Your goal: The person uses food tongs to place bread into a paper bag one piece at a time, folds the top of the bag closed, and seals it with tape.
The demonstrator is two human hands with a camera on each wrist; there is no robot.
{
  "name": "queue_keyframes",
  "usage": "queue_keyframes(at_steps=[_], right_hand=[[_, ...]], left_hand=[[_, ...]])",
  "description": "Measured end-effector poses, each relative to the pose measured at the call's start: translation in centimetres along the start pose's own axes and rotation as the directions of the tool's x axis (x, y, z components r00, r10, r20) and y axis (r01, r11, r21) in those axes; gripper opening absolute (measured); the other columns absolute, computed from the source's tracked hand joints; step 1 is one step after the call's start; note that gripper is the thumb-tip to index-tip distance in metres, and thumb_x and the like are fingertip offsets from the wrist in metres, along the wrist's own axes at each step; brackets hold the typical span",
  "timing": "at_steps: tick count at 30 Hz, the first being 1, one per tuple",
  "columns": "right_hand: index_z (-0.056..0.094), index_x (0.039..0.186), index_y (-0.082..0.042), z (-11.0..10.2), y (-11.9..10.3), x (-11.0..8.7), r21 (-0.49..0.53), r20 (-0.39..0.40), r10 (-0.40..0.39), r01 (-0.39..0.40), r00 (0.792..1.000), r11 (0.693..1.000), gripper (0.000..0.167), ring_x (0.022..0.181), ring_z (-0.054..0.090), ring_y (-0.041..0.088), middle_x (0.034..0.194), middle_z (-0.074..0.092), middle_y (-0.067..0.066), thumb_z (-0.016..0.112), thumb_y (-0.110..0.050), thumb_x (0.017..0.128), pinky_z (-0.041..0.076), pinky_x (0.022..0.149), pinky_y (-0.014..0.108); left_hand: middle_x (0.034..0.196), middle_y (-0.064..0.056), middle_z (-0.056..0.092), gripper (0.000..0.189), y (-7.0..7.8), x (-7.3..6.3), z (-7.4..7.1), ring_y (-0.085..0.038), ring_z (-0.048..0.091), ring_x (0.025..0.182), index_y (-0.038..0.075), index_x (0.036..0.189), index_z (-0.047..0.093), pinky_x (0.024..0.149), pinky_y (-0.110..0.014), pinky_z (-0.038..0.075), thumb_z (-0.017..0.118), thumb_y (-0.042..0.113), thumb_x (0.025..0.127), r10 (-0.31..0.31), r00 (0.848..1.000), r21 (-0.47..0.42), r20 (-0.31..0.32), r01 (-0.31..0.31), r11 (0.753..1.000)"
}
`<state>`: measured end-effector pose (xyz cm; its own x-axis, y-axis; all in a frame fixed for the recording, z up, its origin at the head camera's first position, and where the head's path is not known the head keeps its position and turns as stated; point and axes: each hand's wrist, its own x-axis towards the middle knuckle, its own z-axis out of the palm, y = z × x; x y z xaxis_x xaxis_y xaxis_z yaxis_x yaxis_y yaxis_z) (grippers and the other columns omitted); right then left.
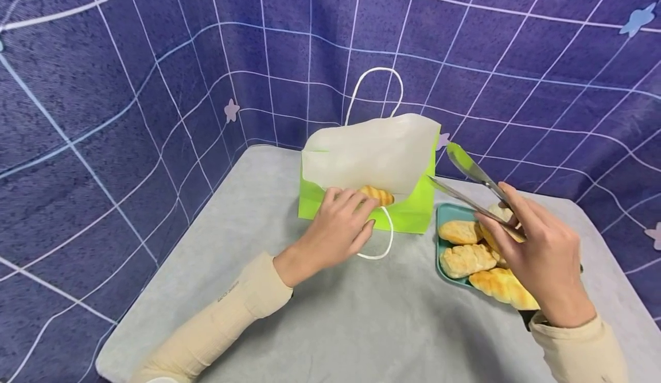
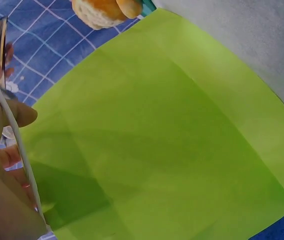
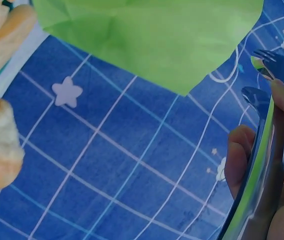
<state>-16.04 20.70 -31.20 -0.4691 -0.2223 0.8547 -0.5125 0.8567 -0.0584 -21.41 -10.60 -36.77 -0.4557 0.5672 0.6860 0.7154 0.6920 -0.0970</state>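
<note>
Plainly, tongs (image 1: 479, 173) sit in the right hand (image 1: 547, 251).

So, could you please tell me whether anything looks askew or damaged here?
Nothing looks spilled or damaged. Only the green paper bag looks slightly askew: its back handle stands upright, while its front handle flops down over the front, so the pair looks mismatched.

The sleeved left arm (image 1: 222, 320) reaches forward and inward, its left hand (image 1: 334, 228) palm down with fingers loosely bent and thumb apart, while the right hand (image 1: 544, 248) points forward and inward, thumb and fingers bent in a grip.
</note>
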Motion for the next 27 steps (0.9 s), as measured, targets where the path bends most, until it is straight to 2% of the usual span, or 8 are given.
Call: queue_keyframes(at_steps=[5, 8, 11, 14, 18, 24, 27], right_hand=[[0.070, 0.123, -0.003, -0.8, 1.2, -1.3, -0.013, -0.009, 0.054, -0.055, 0.998, 0.998, 0.068, 0.057, 0.052, 0.017, 0.071, 0.063, 0.009, 0.058, -0.063, 0.091, 0.036, 0.055, 0.022], [0.069, 0.126, -0.006, -1.3, 2.1, -2.0, -0.014, 0.009, 0.077, -0.077, 0.997, 0.997, 0.059, 0.059, 0.053, 0.012, 0.074, 0.066, 0.010, 0.069, -0.053, 0.088, 0.038, 0.056, 0.019], [0.067, 0.128, -0.008, -2.1, 2.9, -2.7, -0.054, 0.049, 0.095, -0.093, 0.994, 0.994, 0.054, 0.059, 0.049, 0.009, 0.073, 0.064, 0.008, 0.077, -0.039, 0.085, 0.036, 0.053, 0.020], [0.065, 0.129, -0.007, -3.0, 3.5, -3.3, -0.123, 0.091, 0.110, -0.099, 0.990, 0.987, 0.053, 0.055, 0.045, 0.010, 0.069, 0.059, 0.007, 0.077, -0.034, 0.085, 0.031, 0.046, 0.025], [0.065, 0.124, -0.005, -4.2, 4.3, -4.2, -0.191, 0.142, 0.151, -0.123, 0.978, 0.974, 0.050, 0.048, 0.044, 0.015, 0.067, 0.058, 0.008, 0.079, -0.030, 0.083, 0.027, 0.040, 0.027], [0.065, 0.118, -0.007, -5.5, 5.3, -5.8, -0.234, 0.192, 0.224, -0.177, 0.955, 0.956, 0.053, 0.045, 0.051, 0.024, 0.067, 0.063, 0.011, 0.086, -0.025, 0.073, 0.025, 0.037, 0.027], [0.066, 0.117, -0.008, -5.9, 5.7, -6.7, -0.242, 0.201, 0.259, -0.208, 0.945, 0.948, 0.054, 0.043, 0.045, 0.017, 0.064, 0.060, 0.010, 0.087, -0.024, 0.070, 0.023, 0.037, 0.028]], left_hand=[[0.106, -0.002, 0.064, 0.024, 0.0, 0.0, 0.0, -0.022, 0.056, 0.098, 0.012, 0.114, 0.064, 0.088, -0.040, 0.038, 0.059, 0.020, 0.092, -0.003, 1.000, -0.017, 0.002, 0.003, 1.000], [0.105, -0.002, 0.065, 0.021, 0.1, 0.1, 0.0, -0.021, 0.056, 0.097, 0.012, 0.112, 0.065, 0.088, -0.039, 0.038, 0.057, 0.019, 0.094, 0.001, 1.000, -0.025, -0.012, -0.001, 1.000], [0.101, -0.001, 0.065, 0.018, 0.4, 0.2, 0.0, -0.020, 0.057, 0.095, 0.013, 0.107, 0.067, 0.087, -0.039, 0.039, 0.056, 0.017, 0.093, 0.036, 0.999, -0.014, -0.040, -0.036, 0.999], [0.097, -0.001, 0.064, 0.016, 0.8, 0.1, 0.0, -0.020, 0.057, 0.093, 0.013, 0.103, 0.067, 0.086, -0.038, 0.039, 0.055, 0.014, 0.092, 0.072, 0.995, 0.000, -0.064, -0.072, 0.997], [0.096, -0.001, 0.063, 0.016, 1.1, 0.0, 0.0, -0.020, 0.057, 0.093, 0.013, 0.102, 0.068, 0.085, -0.038, 0.039, 0.057, 0.013, 0.091, 0.079, 0.994, -0.001, -0.078, -0.080, 0.997], [0.094, -0.001, 0.064, 0.015, 0.8, 0.2, -0.2, -0.019, 0.056, 0.089, 0.013, 0.099, 0.069, 0.084, -0.038, 0.039, 0.055, 0.014, 0.094, 0.065, 0.994, -0.043, -0.093, -0.069, 0.997], [0.093, 0.000, 0.065, 0.018, 0.6, 0.5, -0.3, -0.018, 0.055, 0.087, 0.013, 0.097, 0.070, 0.085, -0.038, 0.038, 0.052, 0.016, 0.097, 0.047, 0.994, -0.074, -0.103, -0.055, 0.996]])
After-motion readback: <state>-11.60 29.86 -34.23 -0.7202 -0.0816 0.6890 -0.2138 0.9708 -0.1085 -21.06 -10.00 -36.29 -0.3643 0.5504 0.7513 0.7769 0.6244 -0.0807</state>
